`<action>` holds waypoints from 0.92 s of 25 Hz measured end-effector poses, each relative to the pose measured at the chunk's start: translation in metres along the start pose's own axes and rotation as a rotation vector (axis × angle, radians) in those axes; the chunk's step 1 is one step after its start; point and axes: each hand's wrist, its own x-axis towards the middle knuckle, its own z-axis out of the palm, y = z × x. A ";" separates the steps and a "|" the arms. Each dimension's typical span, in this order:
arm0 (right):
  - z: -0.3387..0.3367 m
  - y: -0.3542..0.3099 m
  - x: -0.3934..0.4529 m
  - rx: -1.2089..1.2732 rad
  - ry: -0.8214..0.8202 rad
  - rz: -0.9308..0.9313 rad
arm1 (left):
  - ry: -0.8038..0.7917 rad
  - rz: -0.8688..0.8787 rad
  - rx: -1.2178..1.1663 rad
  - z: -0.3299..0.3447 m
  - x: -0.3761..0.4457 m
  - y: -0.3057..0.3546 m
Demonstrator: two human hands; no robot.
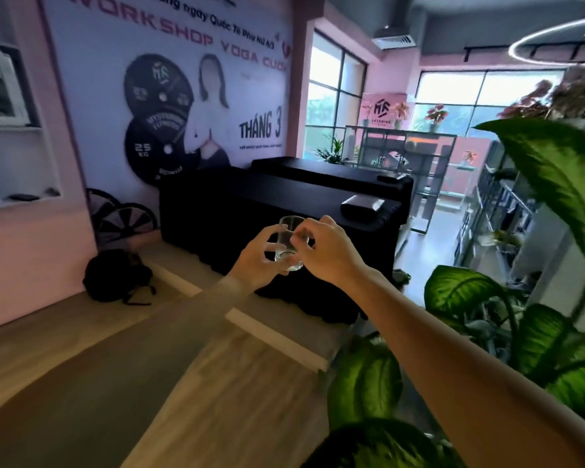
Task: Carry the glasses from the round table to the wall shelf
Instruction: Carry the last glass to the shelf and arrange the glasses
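Two hands meet on one small clear glass, held in the air at arm's length in front of the person. The left hand cups the glass from below and behind, fingers wrapped round its lower body; the right hand pinches it near the rim with fingertips. The glass is upright, slightly tilted, thick at the base and looks empty.

Below and to the left there is open wooden floor, smooth planks with a pale strip across them. Close on the right, broad glossy green leaves of a plant crowd the right forearm. Straight ahead stand two long tables draped in black cloth, their hems reaching the floor. A black bag lies slumped on the floor by the pink wall. At the far left, white shelves recessed into the wall carry a few small dark things; the view is blurred there. A large printed banner covers the wall behind the tables, and tall windows light the far end of the room.
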 end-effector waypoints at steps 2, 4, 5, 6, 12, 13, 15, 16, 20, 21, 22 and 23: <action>0.013 0.018 0.038 -0.001 -0.008 0.011 | -0.009 -0.008 0.025 -0.002 0.039 -0.019; 0.032 0.044 0.083 -0.008 -0.017 0.024 | -0.014 -0.023 0.044 -0.005 0.087 -0.046; 0.042 0.057 0.107 -0.009 -0.019 0.028 | -0.012 -0.025 0.046 -0.006 0.113 -0.059; 0.052 0.071 0.130 -0.007 -0.018 0.027 | -0.009 -0.026 0.046 -0.007 0.139 -0.072; 0.104 0.147 0.271 0.015 -0.039 0.005 | 0.008 -0.057 0.058 -0.016 0.283 -0.143; 0.114 0.157 0.300 0.015 -0.045 -0.008 | 0.022 -0.073 0.055 -0.023 0.309 -0.155; 0.136 0.170 0.354 0.032 -0.055 -0.024 | 0.056 -0.101 0.050 -0.042 0.357 -0.177; 0.149 0.175 0.380 0.044 -0.060 -0.026 | 0.068 -0.109 0.053 -0.052 0.379 -0.188; 0.212 0.190 0.477 0.072 -0.082 -0.039 | 0.108 -0.128 0.063 -0.098 0.461 -0.243; 0.230 0.194 0.503 0.070 -0.090 -0.046 | 0.116 -0.129 0.061 -0.112 0.482 -0.260; 0.249 0.197 0.530 0.064 -0.092 -0.054 | 0.122 -0.129 0.053 -0.126 0.504 -0.278; 0.269 0.199 0.554 0.062 -0.095 -0.057 | 0.124 -0.137 0.044 -0.140 0.524 -0.296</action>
